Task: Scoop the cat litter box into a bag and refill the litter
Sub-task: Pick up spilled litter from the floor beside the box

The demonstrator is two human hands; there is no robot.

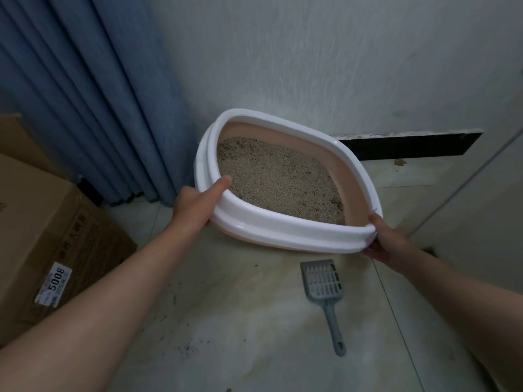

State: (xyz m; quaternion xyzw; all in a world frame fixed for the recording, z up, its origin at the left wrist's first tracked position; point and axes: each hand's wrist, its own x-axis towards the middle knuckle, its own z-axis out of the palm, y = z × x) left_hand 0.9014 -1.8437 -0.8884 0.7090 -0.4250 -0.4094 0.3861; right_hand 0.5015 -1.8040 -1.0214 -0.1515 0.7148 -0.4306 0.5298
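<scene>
Left hand (195, 205) grips the near-left corner of the litter box (283, 230), thumb laid over the white rim. Right hand (387, 239) holds the near-right corner, fingers under the edge. The box is by the wall, beside the curtain (85, 80), w/ grey-brown litter (277, 179) inside; cannot tell if it is off the floor (254, 321). Seems a prep step: positioning the box, no scooping yet. The scoop (322, 281) lies just in front, untouched. Next, I think: free one hand and take the scoop by its handle. No bag in view.
</scene>
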